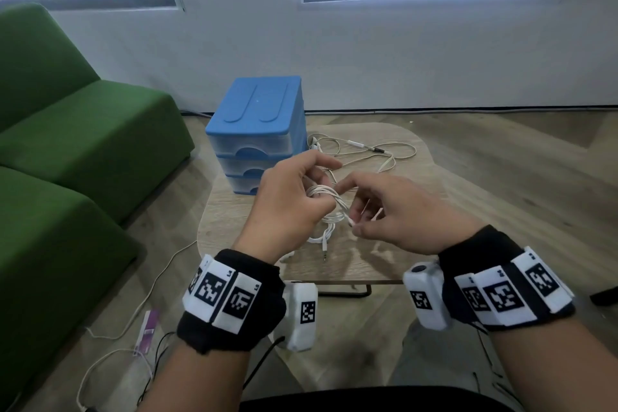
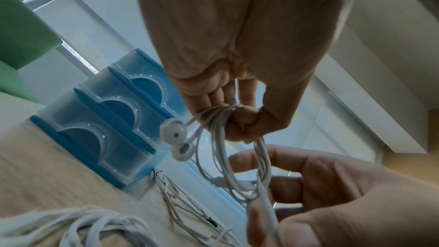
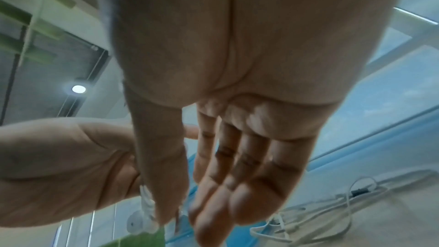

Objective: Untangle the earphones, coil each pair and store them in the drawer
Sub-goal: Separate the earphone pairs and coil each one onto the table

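Observation:
My left hand [image 1: 319, 189] grips a coil of white earphones [image 1: 329, 207] above the small wooden table [image 1: 384, 261]. In the left wrist view its fingers [image 2: 240, 127] curl round the loops [image 2: 237, 166], and two earbuds [image 2: 177, 139] dangle from the bunch. My right hand [image 1: 347, 209] pinches the coil's loose cable end [image 2: 266, 206] at the thumb, its other fingers [image 3: 237, 185] loosely spread. A second earphone pair [image 1: 364, 152] lies loose at the back of the table. The blue drawer unit [image 1: 255, 130] stands at the back left, all three drawers closed.
Another white cable [image 1: 322, 239] lies on the table under my hands. Green sofa seats [image 1: 67, 150] stand to the left. Loose cables [image 1: 113, 354] and a purple packet [image 1: 147, 328] lie on the floor by the table's near left side.

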{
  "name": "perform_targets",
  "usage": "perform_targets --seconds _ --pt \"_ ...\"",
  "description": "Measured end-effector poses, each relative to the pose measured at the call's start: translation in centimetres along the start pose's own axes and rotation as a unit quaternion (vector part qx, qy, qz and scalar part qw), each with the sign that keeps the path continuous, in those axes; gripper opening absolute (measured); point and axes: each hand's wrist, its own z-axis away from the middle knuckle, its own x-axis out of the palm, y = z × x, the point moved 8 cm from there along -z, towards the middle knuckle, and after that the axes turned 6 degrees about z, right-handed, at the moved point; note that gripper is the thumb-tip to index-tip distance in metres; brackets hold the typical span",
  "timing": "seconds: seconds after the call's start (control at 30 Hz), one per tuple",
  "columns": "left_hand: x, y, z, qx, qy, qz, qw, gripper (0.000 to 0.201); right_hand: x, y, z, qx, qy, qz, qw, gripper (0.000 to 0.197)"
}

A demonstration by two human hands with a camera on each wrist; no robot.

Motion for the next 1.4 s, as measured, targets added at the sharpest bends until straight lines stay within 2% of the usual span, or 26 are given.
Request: perform_targets --seconds 0.1,0.3,0.43,0.63,0.87,0.97,1.07,1.23,1.4 --pt "-0.1 0.1 -0.1 -0.004 -0.011 0.013 1.000 0.047 0.6 -0.2 -0.3 0.003 -0.016 -0.046 0.999 0.040" --pt "-0.5 0.0 -0.1 -0.009 -0.027 0.053 0.998 0.046 -0.7 -1.2 -1.1 -0.023 0.030 -0.147 0.988 0.018" --pt "-1.0 -0.1 -0.2 -0.014 -0.027 0.086 0.996 0.046 -1.1 -1.7 -1.2 -0.031 0.049 -0.155 0.986 0.005" --pt "-0.7 -1.0 -0.1 -0.042 -0.057 0.151 0.986 0.047 -1.4 -0.9 -1.0 -0.005 0.065 -0.168 0.984 0.003" --pt "1.4 -3.0 -0.1 -0.118 -0.078 0.171 0.975 0.045 -2.3 2.7 -0.1 0.089 0.101 -0.178 0.975 0.006" --pt "3.2 -4.4 -0.5 -0.149 -0.085 0.136 0.976 0.042 -2.0 4.4 0.3 0.130 0.093 -0.166 0.973 0.014" --pt "4.7 -5.2 -0.8 -0.155 -0.082 0.054 0.983 0.039 -1.5 6.3 0.7 0.172 0.081 -0.134 0.973 0.014" --pt "6.1 -5.1 -1.2 -0.124 -0.075 -0.083 0.986 0.034 -0.6 8.4 1.6 0.246 0.076 -0.127 0.958 0.008" --pt "6.5 -5.1 -2.1 -0.093 -0.080 -0.182 0.976 0.021 -0.6 8.9 1.6 0.265 0.091 -0.097 0.955 0.006"
